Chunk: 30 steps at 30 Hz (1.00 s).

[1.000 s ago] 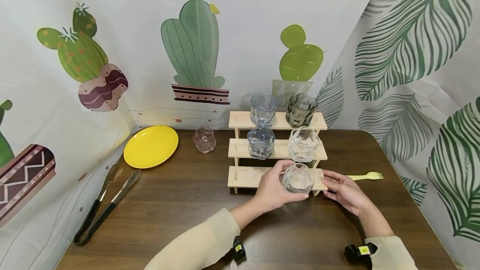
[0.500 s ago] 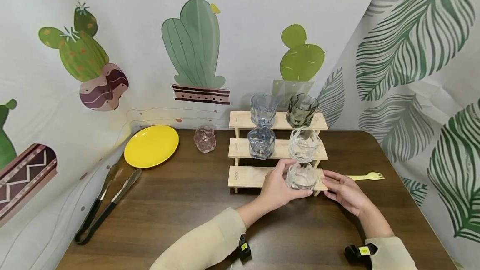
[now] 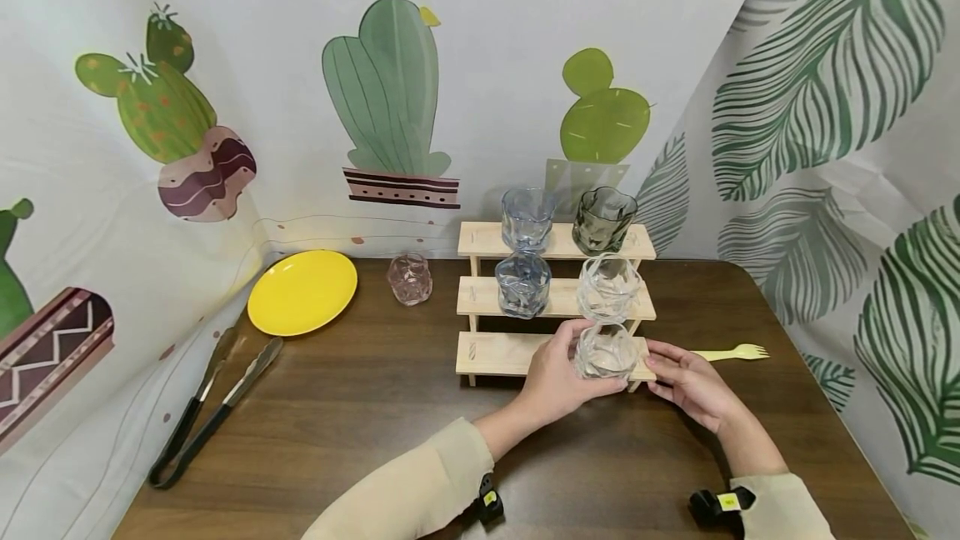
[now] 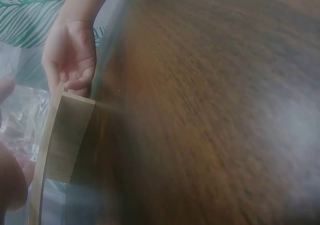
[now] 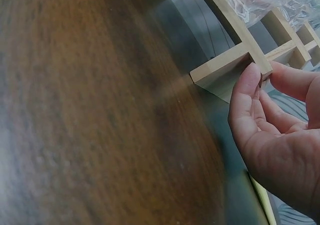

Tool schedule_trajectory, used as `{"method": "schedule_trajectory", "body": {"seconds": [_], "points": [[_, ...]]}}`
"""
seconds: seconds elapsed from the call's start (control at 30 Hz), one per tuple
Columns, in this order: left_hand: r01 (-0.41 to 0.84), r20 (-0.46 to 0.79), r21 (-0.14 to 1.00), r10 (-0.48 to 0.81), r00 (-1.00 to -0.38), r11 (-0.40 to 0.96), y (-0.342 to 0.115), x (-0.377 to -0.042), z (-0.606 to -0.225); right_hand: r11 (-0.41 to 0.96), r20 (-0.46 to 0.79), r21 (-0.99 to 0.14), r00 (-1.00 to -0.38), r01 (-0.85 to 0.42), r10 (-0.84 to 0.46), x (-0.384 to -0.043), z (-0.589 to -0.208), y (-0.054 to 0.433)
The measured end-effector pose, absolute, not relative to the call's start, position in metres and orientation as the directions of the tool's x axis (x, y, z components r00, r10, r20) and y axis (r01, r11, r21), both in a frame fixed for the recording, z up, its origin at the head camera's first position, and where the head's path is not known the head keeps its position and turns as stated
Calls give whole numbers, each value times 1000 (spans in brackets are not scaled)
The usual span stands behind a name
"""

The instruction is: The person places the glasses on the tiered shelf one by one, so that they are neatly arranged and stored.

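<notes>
My left hand (image 3: pixel 558 377) grips a clear wavy glass (image 3: pixel 606 351) from its left side, fingers behind and thumb in front. The glass is upright at the right part of the lowest step of a three-tier wooden display stand (image 3: pixel 495 354). With thumb and fingers, my right hand (image 3: pixel 693 387) pinches the right end of that lowest step; the right wrist view shows the thumb under the board's end (image 5: pixel 257 55). On the middle step are a blue glass (image 3: pixel 522 286) and another clear glass (image 3: pixel 607 288). A pale blue glass (image 3: pixel 527 221) and a smoky grey glass (image 3: pixel 603 221) occupy the top step.
Left of the stand, a small pink glass (image 3: pixel 410 280) stands near a yellow plate (image 3: pixel 302 293). Black-handled tongs (image 3: pixel 213 415) lie at the table's left. Beyond my right hand is a pale yellow fork (image 3: pixel 731 353). A printed curtain (image 3: pixel 495 82) hangs behind.
My left hand has shifted the clear glass slightly right along the lowest step, mostly in the first half second. The right hand keeps its pinch on the step's end.
</notes>
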<state>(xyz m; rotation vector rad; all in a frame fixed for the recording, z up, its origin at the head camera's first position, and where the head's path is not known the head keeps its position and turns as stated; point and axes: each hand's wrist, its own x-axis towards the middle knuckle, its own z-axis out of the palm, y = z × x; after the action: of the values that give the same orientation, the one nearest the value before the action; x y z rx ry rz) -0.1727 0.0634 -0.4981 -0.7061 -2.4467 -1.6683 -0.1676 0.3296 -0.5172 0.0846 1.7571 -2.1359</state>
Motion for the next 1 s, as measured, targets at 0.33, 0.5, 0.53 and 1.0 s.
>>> {"method": "schedule_trajectory", "body": {"seconds": [0.33, 0.5, 0.53, 1.0], "points": [[448, 363, 868, 342, -867, 213, 46, -169, -501, -155, -267, -938, -932, 309, -244, -167, -518, 329], [472, 399, 867, 344, -850, 159, 26, -163, -503, -146, -262, -942, -933, 303, -246, -167, -520, 329], [476, 406, 867, 342, -847, 150, 20, -162, -504, -143, -262, -942, -933, 303, -247, -167, -520, 329], [517, 492, 845, 182, -852, 137, -70, -163, -497, -145, -272, -939, -931, 312, -245, -168, -517, 329]]}}
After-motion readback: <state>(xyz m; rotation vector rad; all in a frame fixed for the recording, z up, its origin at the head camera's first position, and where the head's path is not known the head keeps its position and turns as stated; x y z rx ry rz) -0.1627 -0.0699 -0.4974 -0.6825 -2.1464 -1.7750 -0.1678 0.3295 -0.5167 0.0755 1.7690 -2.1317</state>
